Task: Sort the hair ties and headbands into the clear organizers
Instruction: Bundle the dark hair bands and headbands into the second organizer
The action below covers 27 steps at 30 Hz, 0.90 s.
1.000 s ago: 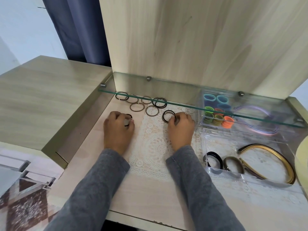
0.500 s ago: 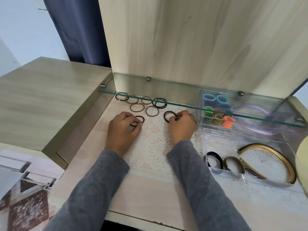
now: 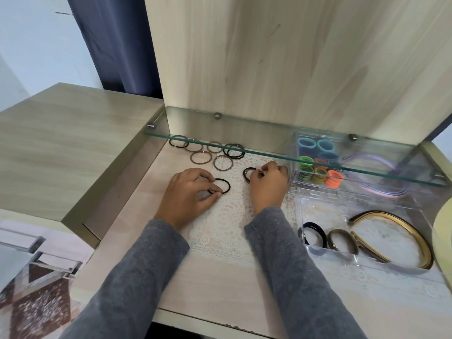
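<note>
- Here, the left hand (image 3: 188, 194) rested on the lace mat (image 3: 220, 231), thumb and fingers pinched on a black hair tie (image 3: 226, 183) that lay flat there.
- The right hand (image 3: 267, 185) sat just beside it, fingertips closed on another black hair tie (image 3: 246, 172) on the mat.
- More loose ties (image 3: 210, 152), brown and black, lay farther back beneath the glass shelf (image 3: 318, 160).
- To the right stood a clear organizer (image 3: 299, 211) holding a gold headband (image 3: 401, 231) and dark ties.
- Behind it, a second clear box (image 3: 294, 152) held coloured ties (image 3: 318, 172) and a lilac headband (image 3: 381, 165).
</note>
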Each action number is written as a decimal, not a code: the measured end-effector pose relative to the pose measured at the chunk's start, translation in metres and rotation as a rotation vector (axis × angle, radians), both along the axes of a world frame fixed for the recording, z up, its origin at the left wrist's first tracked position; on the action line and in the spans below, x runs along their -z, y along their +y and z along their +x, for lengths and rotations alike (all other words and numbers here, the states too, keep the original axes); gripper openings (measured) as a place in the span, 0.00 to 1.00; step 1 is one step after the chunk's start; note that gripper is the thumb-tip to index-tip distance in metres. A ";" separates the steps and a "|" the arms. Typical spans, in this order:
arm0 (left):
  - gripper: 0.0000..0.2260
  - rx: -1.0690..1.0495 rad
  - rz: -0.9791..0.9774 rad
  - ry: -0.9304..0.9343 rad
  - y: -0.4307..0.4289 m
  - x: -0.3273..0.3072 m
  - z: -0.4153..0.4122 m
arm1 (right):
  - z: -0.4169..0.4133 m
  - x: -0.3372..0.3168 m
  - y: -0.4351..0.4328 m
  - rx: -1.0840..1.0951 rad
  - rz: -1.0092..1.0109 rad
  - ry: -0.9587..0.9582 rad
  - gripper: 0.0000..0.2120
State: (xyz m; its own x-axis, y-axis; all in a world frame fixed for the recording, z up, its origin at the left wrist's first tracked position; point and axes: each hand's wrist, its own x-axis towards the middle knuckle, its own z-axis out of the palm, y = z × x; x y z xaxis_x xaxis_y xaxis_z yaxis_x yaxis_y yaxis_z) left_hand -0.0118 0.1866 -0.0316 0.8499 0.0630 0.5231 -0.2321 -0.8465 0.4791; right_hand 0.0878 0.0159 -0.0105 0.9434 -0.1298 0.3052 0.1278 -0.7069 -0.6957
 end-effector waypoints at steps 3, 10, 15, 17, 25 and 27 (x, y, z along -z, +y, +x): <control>0.05 0.011 -0.003 0.006 -0.001 0.001 0.000 | -0.001 -0.001 -0.001 -0.008 0.002 0.016 0.10; 0.07 0.000 -0.019 0.015 -0.002 -0.002 -0.002 | -0.001 0.001 0.000 -0.016 -0.030 -0.020 0.06; 0.09 -0.035 -0.011 0.015 -0.002 -0.003 -0.004 | -0.003 0.001 -0.001 -0.024 0.042 -0.067 0.04; 0.07 -0.073 -0.004 -0.005 -0.003 -0.003 -0.003 | -0.004 0.000 -0.001 -0.054 0.096 -0.097 0.03; 0.09 -0.298 -0.039 0.003 0.001 0.001 0.002 | -0.007 -0.001 -0.003 -0.142 0.276 -0.179 0.01; 0.10 -0.339 -0.035 0.018 0.002 0.002 0.002 | -0.010 0.000 -0.005 -0.193 0.326 -0.179 0.02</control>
